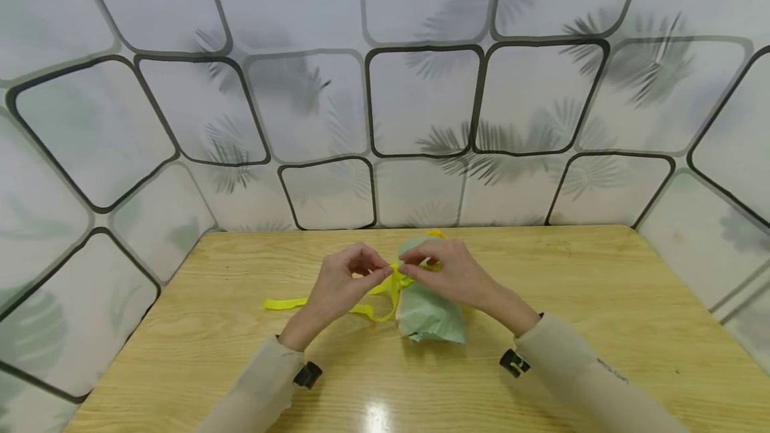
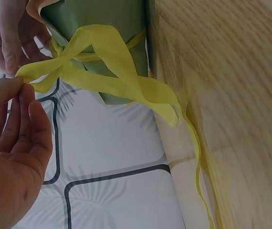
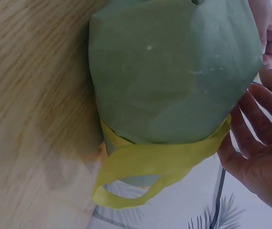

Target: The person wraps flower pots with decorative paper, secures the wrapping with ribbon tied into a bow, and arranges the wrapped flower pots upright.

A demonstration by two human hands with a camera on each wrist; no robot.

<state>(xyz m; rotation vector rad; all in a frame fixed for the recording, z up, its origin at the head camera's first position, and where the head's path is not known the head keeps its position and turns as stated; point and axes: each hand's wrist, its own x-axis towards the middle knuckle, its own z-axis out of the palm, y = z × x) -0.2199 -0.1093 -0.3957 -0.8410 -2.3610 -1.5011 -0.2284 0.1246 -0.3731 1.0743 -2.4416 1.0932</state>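
A bundle wrapped in pale green paper (image 1: 430, 316) lies on the table, with a yellow ribbon (image 2: 112, 52) tied round its middle. My left hand (image 1: 345, 279) pinches a loop of this ribbon between thumb and fingertip, just left of the bundle. Over the bundle, my right hand (image 1: 451, 272) pinches the ribbon near the knot, its fingertips close to those of the left. In the right wrist view another ribbon loop (image 3: 126, 202) hangs beside the paper. The right fingertips are partly hidden behind the bundle there.
The wooden table (image 1: 210, 353) extends to both sides of the bundle. A long ribbon tail (image 1: 283, 303) trails left across it. Something orange (image 1: 434, 233) shows at the bundle's far end. A patterned wall covering (image 1: 415, 192) stands behind the table's far edge.
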